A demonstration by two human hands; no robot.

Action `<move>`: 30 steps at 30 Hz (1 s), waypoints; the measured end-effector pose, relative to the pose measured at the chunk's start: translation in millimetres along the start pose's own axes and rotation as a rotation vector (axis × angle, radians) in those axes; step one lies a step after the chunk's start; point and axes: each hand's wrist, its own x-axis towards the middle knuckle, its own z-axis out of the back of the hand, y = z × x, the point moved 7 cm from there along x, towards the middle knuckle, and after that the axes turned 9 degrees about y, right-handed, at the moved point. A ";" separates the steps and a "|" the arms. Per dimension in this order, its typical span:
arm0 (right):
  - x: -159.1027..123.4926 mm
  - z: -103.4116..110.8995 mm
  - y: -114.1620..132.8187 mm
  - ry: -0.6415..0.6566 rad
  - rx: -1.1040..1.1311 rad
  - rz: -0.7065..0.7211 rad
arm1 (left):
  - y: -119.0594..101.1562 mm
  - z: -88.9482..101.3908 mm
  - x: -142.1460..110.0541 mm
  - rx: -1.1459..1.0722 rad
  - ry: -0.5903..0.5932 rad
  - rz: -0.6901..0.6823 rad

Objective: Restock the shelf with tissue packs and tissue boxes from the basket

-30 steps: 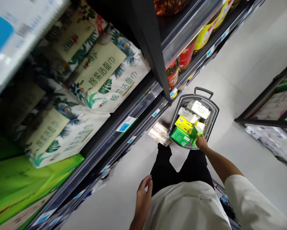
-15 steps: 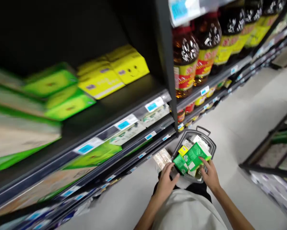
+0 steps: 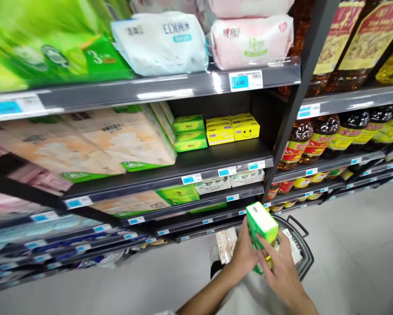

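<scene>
Both my hands are closed around a green box with a white top [image 3: 262, 221], raised above a dark shopping basket [image 3: 310, 262]. My left hand [image 3: 244, 253] grips the box's left side. On the right side, my right hand [image 3: 278, 264] has its fingers wrapped round the front. A little yellow and green shows between my hands, lower down; I cannot tell whether that is a second pack. White items [image 3: 293, 247] lie in the right part of the basket, while my hands and forearms hide the rest.
Pale wrapped packs [image 3: 226, 245] lie on the floor left of the basket. On the shelf [image 3: 222, 159] ahead stand green tissue packs [image 3: 191, 133] and yellow packs [image 3: 232, 129]. Oil bottles [image 3: 296, 144] line the shelves to the right. Wet-wipe packs [image 3: 163, 43] sit higher up.
My hands have come together and lifted a green box up out of the basket. The view has swung upward, bringing in the higher shelves.
</scene>
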 end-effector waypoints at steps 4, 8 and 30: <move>28.0 6.4 25.1 0.051 0.078 0.147 | 3.3 14.7 0.4 -0.331 -0.116 0.125; 53.6 20.3 20.7 0.056 0.188 0.162 | -8.8 38.0 -1.0 -0.616 -0.187 0.074; 269.5 -52.0 76.6 0.317 0.089 0.142 | -94.1 211.1 54.9 -0.685 -0.154 -0.113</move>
